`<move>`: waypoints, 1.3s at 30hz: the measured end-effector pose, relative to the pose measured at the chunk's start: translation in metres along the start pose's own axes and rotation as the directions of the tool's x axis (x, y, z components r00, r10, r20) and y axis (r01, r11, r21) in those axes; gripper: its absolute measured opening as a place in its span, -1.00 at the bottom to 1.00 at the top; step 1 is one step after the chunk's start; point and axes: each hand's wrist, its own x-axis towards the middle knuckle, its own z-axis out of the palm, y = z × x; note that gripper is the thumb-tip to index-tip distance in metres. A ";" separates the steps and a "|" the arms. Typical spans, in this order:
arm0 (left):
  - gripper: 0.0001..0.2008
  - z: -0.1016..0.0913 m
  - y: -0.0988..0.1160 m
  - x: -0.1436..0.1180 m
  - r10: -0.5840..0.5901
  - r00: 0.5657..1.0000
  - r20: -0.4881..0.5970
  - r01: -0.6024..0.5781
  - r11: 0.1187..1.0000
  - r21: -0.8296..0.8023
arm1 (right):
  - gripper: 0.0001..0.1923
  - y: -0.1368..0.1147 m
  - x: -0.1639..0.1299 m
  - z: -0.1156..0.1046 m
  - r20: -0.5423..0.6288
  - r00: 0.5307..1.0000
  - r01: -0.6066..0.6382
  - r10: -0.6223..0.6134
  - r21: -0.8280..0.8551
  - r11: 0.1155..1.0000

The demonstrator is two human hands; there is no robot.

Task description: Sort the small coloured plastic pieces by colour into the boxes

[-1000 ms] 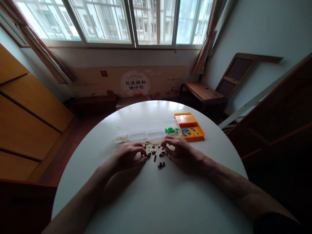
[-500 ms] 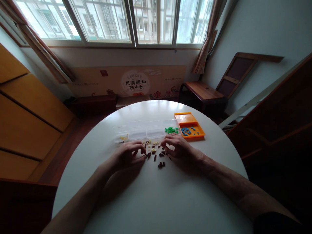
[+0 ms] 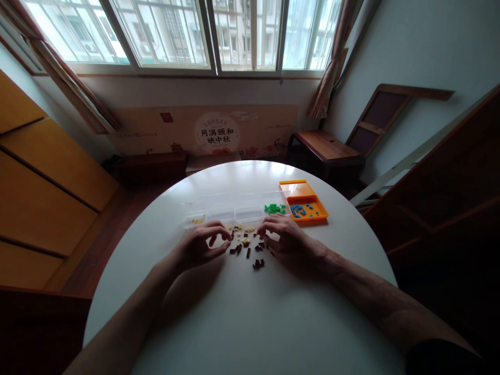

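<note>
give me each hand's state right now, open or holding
Left hand: open, beside dark brown toy bricks.
Right hand: curled near the bricks; whether it holds one cannot be told.

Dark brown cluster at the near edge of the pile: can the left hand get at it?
Probably yes: the left hand is close, and the dark brown cluster lies uncovered on the white table; loose brown pieces lie between, but the near side looks free.

The near tabletop (image 3: 258,323) is open, but brown bricks (image 3: 248,253) and a clear tray (image 3: 235,213) (orange box (image 3: 314,219) alongside) block the way.
</note>
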 end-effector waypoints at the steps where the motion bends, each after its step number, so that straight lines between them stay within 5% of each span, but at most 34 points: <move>1: -0.90 0.000 0.000 0.000 0.011 1.000 0.025 -0.011 1.000 0.004 | -0.89 0.000 0.000 0.000 0.004 1.000 -0.002 0.002 0.000 1.000; 6: -0.88 -0.001 0.003 0.000 0.036 0.993 0.116 -0.038 0.999 0.020 | -0.92 -0.003 0.000 -0.003 0.026 1.000 -0.002 0.002 0.002 1.000; 18: -0.81 0.010 -0.005 0.000 0.054 0.995 0.090 -0.055 0.998 0.011 | -0.86 -0.010 0.005 -0.013 0.185 0.978 0.081 -0.095 0.081 0.993; 27: -0.80 0.006 -0.012 -0.001 -0.005 0.999 -0.053 0.008 0.998 0.057 | -0.87 -0.016 0.004 -0.013 0.206 0.978 0.034 -0.047 0.063 0.997; 39: -0.79 0.007 0.011 0.034 -0.071 0.972 -0.224 0.112 0.978 0.177 | -0.87 -0.019 0.005 -0.016 0.151 0.986 0.067 -0.078 0.077 0.995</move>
